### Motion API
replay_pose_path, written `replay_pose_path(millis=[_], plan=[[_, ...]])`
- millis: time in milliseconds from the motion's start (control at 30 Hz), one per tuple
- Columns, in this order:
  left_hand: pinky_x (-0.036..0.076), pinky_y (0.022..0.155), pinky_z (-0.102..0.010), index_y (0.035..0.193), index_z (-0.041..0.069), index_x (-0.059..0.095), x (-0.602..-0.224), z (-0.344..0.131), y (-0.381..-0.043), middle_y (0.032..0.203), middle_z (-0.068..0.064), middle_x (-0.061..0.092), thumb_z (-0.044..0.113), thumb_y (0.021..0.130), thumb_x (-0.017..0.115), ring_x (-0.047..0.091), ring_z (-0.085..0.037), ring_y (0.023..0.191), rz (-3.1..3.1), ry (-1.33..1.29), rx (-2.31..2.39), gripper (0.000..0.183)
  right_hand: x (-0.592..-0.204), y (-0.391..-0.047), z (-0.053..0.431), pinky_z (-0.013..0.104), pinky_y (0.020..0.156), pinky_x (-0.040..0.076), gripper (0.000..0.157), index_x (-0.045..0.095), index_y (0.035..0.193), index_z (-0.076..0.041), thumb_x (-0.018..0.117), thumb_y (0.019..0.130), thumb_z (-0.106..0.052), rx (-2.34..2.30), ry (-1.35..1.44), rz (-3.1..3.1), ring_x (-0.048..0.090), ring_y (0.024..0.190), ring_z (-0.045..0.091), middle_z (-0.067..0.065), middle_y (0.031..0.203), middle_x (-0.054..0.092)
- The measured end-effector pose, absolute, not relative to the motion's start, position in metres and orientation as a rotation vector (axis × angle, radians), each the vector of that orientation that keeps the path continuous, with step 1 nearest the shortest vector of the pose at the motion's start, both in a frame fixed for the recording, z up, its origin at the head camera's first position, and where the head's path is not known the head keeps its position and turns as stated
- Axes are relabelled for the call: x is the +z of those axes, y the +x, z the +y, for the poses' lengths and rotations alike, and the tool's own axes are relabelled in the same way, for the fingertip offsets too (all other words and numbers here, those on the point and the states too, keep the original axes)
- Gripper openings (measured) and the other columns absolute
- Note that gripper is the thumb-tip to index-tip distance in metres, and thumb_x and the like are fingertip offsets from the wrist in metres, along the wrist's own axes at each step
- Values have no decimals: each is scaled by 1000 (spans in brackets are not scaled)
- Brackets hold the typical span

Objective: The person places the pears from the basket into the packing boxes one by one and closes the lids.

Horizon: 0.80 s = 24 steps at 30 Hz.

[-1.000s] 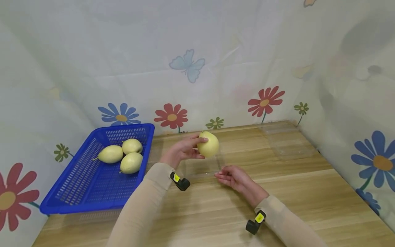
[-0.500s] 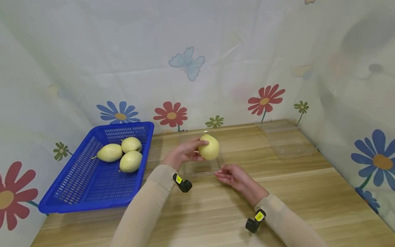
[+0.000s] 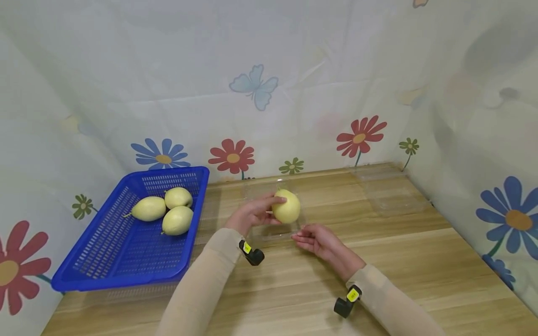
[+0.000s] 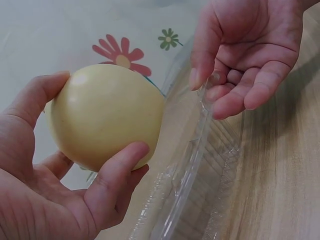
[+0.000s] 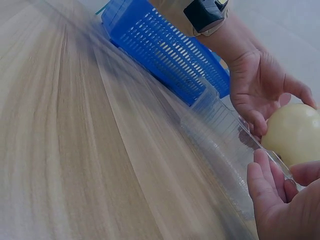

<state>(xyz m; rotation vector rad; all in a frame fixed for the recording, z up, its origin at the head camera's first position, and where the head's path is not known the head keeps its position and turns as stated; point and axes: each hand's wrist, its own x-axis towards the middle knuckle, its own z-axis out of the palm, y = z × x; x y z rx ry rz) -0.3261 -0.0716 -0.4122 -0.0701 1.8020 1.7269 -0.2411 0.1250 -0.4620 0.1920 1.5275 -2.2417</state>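
A pale yellow pear (image 3: 287, 207) is gripped in my left hand (image 3: 254, 213), thumb and fingers curled about its sides, just over a clear plastic box (image 3: 273, 232). My right hand (image 3: 318, 241) pinches the box's near right rim between thumb and fingers. In the left wrist view the pear (image 4: 107, 115) fills the grasp, with the box's ribbed wall (image 4: 190, 170) behind it. The right wrist view has the pear (image 5: 295, 132) right by the rim held in my right hand (image 5: 285, 200).
To the left stands a blue plastic basket (image 3: 126, 275) with several perforated sides, holding three pears (image 3: 178, 220). Another clear plastic container (image 3: 392, 196) lies at the back right of the wooden table (image 3: 399, 261). A flower-printed curtain (image 3: 294, 121) backs the table.
My left hand has lowered the pear and shifted it slightly right, closer to the clear box. My right hand has stayed at the rim.
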Motion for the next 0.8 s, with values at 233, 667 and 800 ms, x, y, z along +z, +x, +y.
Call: replay_pose_path(millis=[233, 667, 800], plan=[[63, 67, -25, 157, 17, 37, -417, -70, -325, 145, -23, 48, 29, 101, 62, 61, -29, 105, 1828, -66, 1701, 63, -463, -240, 125, 22, 78, 63, 16, 57, 103, 2, 42, 105, -3, -2248, 170, 1526, 75, 77, 8, -1, 76, 70], [62, 62, -26, 157, 17, 38, -425, -69, -323, 130, -19, 53, 29, 100, 63, 63, -27, 99, 1830, -83, 1685, 64, -464, -241, 126, 21, 75, 63, 18, 58, 101, 1, 41, 105, -3, -2253, 158, 1516, 75, 76, 7, -2, 75, 70], [62, 62, -25, 156, 16, 39, -427, -67, -323, 127, -18, 53, 29, 100, 63, 62, -27, 99, 1836, -70, 1672, 62, -464, -240, 126, 22, 76, 63, 16, 56, 103, 3, 41, 105, -3, -2255, 159, 1512, 75, 76, 7, -2, 75, 70]])
